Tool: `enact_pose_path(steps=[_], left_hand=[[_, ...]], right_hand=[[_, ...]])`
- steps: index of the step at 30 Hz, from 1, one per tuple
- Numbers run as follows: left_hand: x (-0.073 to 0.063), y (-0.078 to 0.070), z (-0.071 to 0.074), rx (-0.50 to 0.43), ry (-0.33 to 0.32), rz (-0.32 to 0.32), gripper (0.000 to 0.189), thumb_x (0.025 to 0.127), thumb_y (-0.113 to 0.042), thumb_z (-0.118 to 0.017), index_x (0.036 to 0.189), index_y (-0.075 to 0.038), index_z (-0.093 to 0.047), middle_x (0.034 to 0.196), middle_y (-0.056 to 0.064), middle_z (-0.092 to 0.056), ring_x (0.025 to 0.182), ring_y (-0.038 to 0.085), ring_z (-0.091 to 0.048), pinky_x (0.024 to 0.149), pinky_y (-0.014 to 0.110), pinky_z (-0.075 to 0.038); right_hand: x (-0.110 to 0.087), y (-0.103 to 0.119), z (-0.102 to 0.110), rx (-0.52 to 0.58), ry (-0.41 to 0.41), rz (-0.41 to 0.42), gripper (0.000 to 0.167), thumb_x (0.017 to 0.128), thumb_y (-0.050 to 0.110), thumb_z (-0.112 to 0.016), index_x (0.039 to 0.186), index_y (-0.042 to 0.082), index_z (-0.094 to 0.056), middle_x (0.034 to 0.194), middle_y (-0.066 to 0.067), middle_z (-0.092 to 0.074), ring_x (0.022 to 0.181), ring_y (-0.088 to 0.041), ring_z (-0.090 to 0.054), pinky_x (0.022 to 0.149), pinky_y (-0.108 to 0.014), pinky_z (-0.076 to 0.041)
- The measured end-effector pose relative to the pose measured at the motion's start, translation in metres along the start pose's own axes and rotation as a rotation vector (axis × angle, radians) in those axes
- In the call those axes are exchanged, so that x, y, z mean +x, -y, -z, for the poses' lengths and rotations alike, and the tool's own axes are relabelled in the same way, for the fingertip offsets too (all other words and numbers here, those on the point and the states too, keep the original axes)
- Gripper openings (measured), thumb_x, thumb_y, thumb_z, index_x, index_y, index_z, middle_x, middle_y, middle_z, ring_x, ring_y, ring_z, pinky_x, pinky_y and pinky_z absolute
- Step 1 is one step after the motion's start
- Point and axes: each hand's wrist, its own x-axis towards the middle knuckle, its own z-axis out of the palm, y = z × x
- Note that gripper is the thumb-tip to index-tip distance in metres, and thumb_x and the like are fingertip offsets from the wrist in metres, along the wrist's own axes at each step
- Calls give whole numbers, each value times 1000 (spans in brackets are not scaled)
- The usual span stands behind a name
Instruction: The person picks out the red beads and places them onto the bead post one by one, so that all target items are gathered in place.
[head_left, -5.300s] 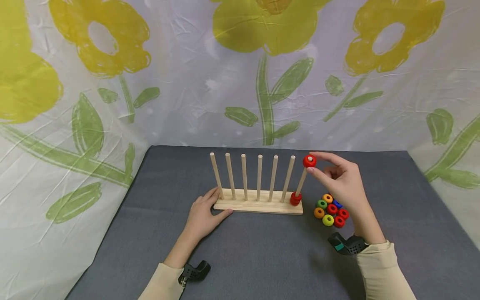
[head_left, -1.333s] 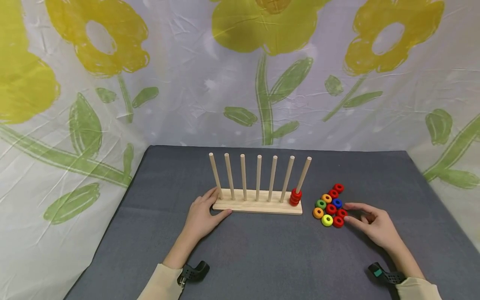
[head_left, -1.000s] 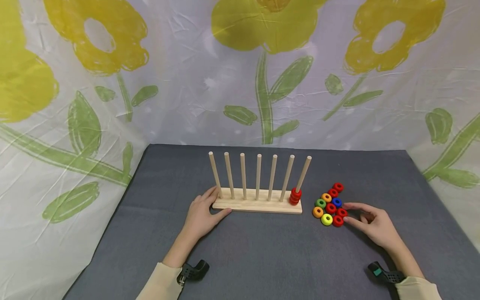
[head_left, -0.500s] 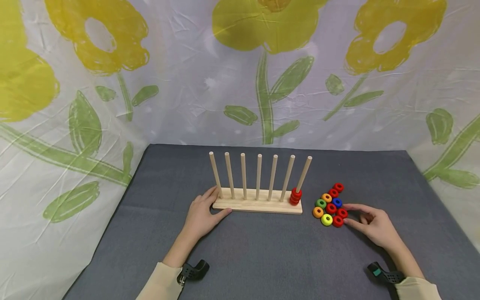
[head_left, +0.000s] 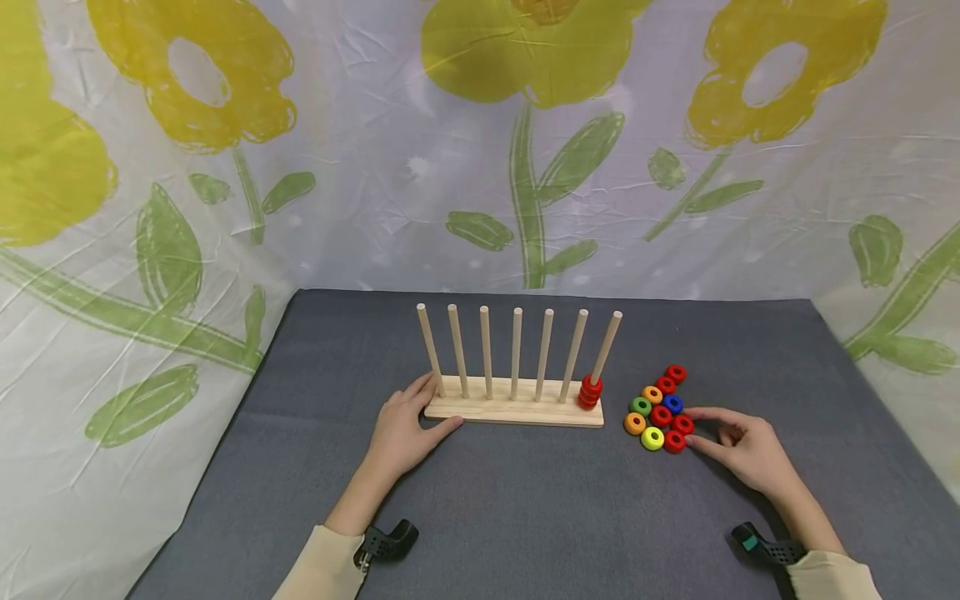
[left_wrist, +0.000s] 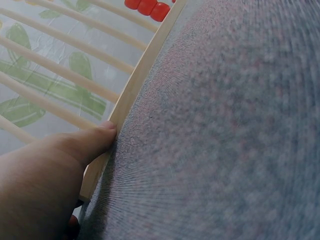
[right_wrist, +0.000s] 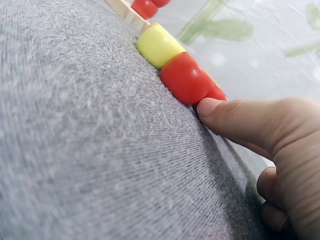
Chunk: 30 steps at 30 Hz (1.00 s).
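My left hand (head_left: 403, 432) grips the left end of a wooden peg stand (head_left: 517, 412), thumb along its front edge and fingers at the end and back. In the left wrist view the thumb (left_wrist: 95, 141) presses the base's edge. Stacked red rings (head_left: 590, 392) sit low on the rightmost peg; the other pegs are bare. Right of the stand, a cluster of rings holds red, orange, green, blue and yellow ones. My right hand (head_left: 750, 452) rests beside it, thumb and index finger spread at two red rings. In the right wrist view the thumb touches a red ring (right_wrist: 186, 78).
Grey cloth (head_left: 510, 508) covers the table. A pale backdrop (head_left: 375, 208) with painted yellow flowers stands behind and at the sides. Two red rings (head_left: 671, 379) lie at the back of the cluster, and a yellow ring (head_left: 652, 439) at its front.
Since the oldest frame, my right hand has let a red ring down the rightmost peg and moved down right to the cluster. Over the last second both hands stay still.
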Motion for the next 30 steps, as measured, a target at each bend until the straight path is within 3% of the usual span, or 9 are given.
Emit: enact_pose_path(steps=[30], left_hand=[[0, 1, 0, -8, -3, -7, 84, 88, -53, -76, 152, -5, -48, 154, 15, -45, 121, 40, -52, 100, 57, -39]], right_hand=[[0, -3, -2, -25, -23, -1, 34, 82, 13, -88, 113, 13, -76, 53, 11, -33, 45, -5, -26, 40, -28, -25]])
